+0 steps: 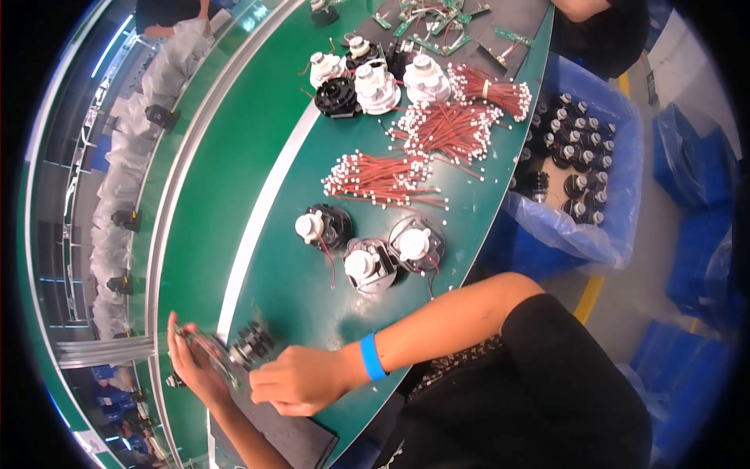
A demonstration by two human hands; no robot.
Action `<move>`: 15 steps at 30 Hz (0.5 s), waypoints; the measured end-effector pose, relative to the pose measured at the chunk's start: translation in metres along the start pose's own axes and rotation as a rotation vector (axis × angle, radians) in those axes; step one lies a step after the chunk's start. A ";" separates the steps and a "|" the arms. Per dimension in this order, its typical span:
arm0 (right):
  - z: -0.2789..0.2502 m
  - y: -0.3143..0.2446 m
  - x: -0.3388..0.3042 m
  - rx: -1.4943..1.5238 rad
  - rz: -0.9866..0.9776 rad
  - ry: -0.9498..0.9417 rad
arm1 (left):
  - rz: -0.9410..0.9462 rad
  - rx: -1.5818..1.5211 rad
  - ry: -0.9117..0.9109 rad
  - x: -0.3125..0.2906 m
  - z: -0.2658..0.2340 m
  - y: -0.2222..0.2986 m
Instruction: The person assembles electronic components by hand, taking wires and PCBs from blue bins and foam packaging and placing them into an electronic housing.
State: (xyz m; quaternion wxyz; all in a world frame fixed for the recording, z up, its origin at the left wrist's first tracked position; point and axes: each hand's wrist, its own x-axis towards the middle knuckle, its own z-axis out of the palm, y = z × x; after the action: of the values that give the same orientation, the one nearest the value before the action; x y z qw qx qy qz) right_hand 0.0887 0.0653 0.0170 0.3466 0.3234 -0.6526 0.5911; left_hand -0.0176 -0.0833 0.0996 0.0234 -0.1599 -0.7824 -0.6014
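My left hand [194, 366] is at the lower left, fingers raised around a thin green circuit board with wires [215, 349], partly smeared by motion. Just right of that board, a dark ribbed motor part [251, 344] is blurred; I cannot tell whether a hand supports it. My right hand [301, 381], with a blue band on the wrist, is curled closed close by, and what its fingers pinch is hidden. Beyond the hands stand three small motor assemblies with white caps: one black [324, 227], one white and black [369, 266], one with a clear-grey rim [417, 242].
Red wire bundles with white connectors [375, 178] lie on the green table [289, 187]. More motor units [376, 87] and circuit boards [437, 27] are farther back. A dark mat [285, 434] lies beneath my hands. At right stands a blue-lined bin [625, 180] of motors. Another person's arm [582, 8] shows at the top.
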 end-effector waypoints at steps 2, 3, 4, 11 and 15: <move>0.001 0.002 -0.002 -0.021 -0.061 -0.021 | 0.029 0.051 0.026 0.036 -0.004 -0.004; 0.001 0.004 -0.003 -0.032 -0.063 -0.010 | 0.038 0.097 0.047 0.054 -0.005 -0.011; 0.002 0.007 -0.004 -0.041 -0.070 -0.029 | 0.042 0.098 0.031 0.071 -0.006 -0.018; 0.011 0.018 -0.007 -0.072 -0.042 -0.086 | 0.292 0.452 -0.043 0.166 -0.010 -0.071; 0.022 0.015 -0.008 -0.049 -0.046 -0.150 | 0.619 1.486 -0.013 0.196 -0.017 -0.096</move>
State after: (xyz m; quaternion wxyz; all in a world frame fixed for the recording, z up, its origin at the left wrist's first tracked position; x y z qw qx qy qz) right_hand 0.0789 0.0451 0.0011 0.3180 0.3731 -0.6835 0.5408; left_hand -0.2328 -0.0774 0.0595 0.2847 -0.3159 -0.8982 0.1111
